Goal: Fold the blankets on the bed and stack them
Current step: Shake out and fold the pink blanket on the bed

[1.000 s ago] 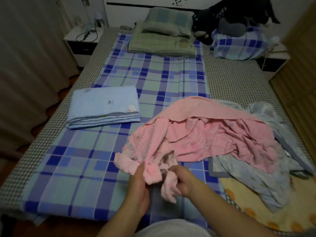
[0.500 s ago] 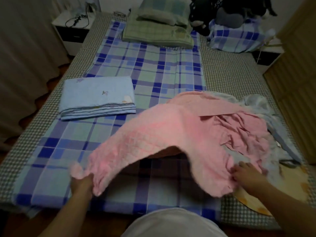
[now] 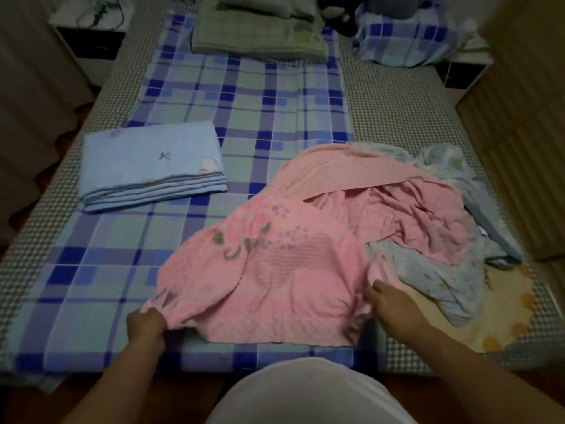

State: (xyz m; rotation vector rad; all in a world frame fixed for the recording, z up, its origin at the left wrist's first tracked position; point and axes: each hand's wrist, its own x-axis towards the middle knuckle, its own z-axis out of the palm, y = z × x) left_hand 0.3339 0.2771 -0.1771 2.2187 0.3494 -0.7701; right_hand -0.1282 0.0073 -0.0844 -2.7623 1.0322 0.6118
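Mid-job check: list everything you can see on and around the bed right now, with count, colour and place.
Pink textured blanket: one, pink, partly spread at bed's near right.
Folded light blue blanket: one, light blue, bed's left side.
Crumpled pale blue-grey blanket: one, under and right of the pink one.
Yellow patterned mat: one, near right corner.
Blue plaid sheet: one, covering the bed's middle.
Green folded bedding with pillow: one pile, head of bed.
Plaid pillow: one, far right.
Nightstands: two, flanking the head.
Left hand: grips pink blanket's near edge.
Right hand: holds its right edge.
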